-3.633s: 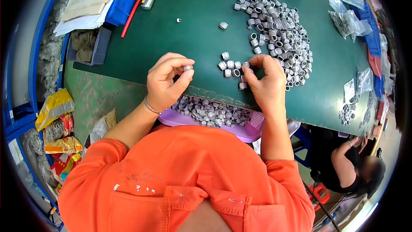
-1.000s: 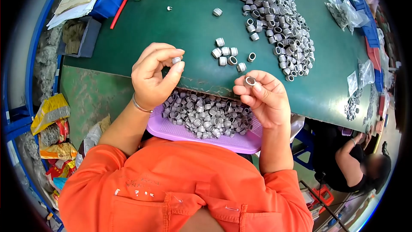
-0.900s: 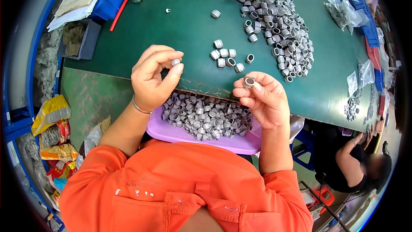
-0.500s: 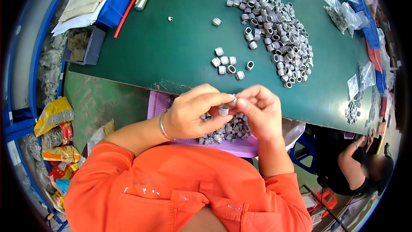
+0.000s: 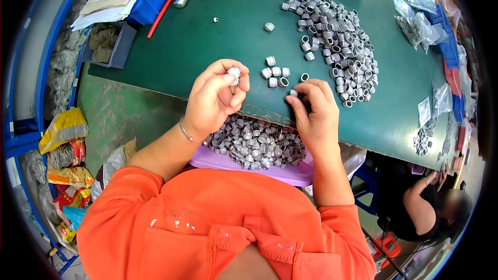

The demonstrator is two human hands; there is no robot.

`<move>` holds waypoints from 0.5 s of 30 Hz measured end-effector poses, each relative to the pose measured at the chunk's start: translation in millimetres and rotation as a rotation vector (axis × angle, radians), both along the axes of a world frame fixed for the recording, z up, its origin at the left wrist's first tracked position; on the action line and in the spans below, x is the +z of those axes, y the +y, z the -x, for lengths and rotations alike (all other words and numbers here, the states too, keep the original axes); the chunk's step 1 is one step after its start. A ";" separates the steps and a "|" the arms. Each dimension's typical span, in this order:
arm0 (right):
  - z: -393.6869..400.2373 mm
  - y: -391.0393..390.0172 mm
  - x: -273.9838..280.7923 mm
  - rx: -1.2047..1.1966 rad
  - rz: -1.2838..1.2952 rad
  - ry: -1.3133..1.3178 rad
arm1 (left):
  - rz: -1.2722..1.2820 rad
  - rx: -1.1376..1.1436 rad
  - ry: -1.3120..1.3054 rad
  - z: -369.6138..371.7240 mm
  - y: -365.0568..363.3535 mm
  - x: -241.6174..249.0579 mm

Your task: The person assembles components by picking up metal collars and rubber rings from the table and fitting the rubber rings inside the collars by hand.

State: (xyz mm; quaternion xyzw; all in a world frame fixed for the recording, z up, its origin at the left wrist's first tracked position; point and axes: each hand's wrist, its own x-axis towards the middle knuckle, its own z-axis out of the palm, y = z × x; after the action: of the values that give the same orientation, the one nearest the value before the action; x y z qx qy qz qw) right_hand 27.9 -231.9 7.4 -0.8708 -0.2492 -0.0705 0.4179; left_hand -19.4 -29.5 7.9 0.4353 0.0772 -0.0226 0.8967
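My left hand (image 5: pixel 215 96) is raised over the near table edge, its thumb and fingers closed around small whitish pieces (image 5: pixel 234 75) whose exact kind I cannot tell. At the table edge, the thumb and forefinger of my right hand (image 5: pixel 317 114) pinch a grey metal ring (image 5: pixel 293 93). Just beyond it, several similar ribbed rings (image 5: pixel 273 82) form a small group, with a single ring (image 5: pixel 304 78) to their right. Below my hands, a purple basket (image 5: pixel 249 168) holds a heap of grey rings (image 5: pixel 257 142).
A large pile of rings (image 5: pixel 342 46) spreads over the green table (image 5: pixel 207 52). One small white piece (image 5: pixel 216 19) lies farther left. Pens (image 5: pixel 166 13), a blue bin (image 5: pixel 150 2) and a grey box (image 5: pixel 122 46) stand at the left. Another person (image 5: pixel 420 207) sits at the right.
My hands have moved apart: the left up and leftward with the whitish pieces, the right onto a ring at the table edge. The ring formerly between them is gone from my fingers.
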 end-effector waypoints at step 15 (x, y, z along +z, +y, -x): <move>2.5 -21.0 0.8 0.167 -1.039 1.025 | 0.159 0.017 -0.075 -5.6 5.1 -9.6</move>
State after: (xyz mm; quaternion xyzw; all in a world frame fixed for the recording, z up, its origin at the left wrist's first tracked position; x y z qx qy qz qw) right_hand 25.5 -252.9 8.3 -0.4625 -0.0225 0.2684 0.8447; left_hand -13.8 -24.4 -1.8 0.3626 0.0451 -0.0049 0.9308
